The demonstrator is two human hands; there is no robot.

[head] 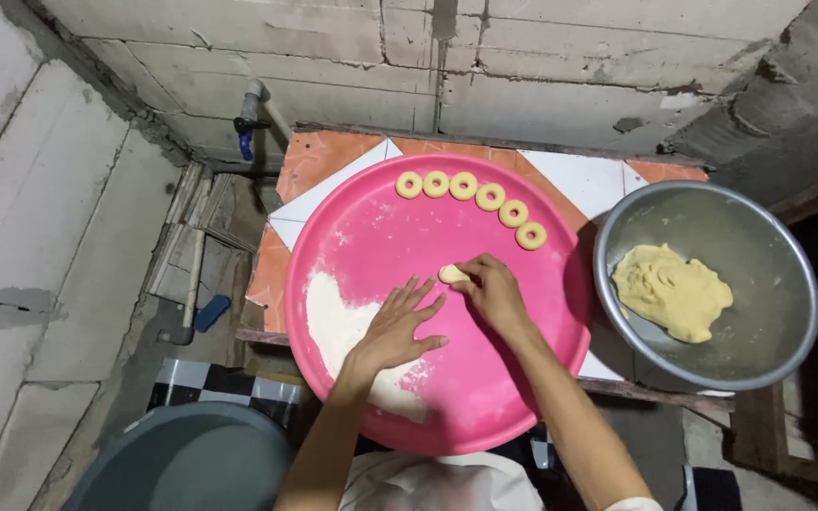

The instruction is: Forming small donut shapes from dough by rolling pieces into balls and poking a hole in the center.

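A small pale dough piece (pixel 451 273) sits at the centre of the frame on the pink tray (pixel 542 378), pinched by the right hand (pixel 492 291). Just left, the left hand (pixel 398 326) lies flat, fingers spread, beside a flour heap (pixel 338 326). Six dough rings (pixel 476 194) curve along the tray's upper rim. At right, a metal bowl (pixel 769 246) holds yellow dough (pixel 671 290) on the tiled desk (pixel 579 175).

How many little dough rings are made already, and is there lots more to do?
Six dough rings already sit in a curved row at the far edge of the pink tray. The right hand holds a small dough piece against the tray, not yet a ring, while the left hand rests flat beside the flour pile. A big lump of dough still waits in the metal bowl, so plenty is left.
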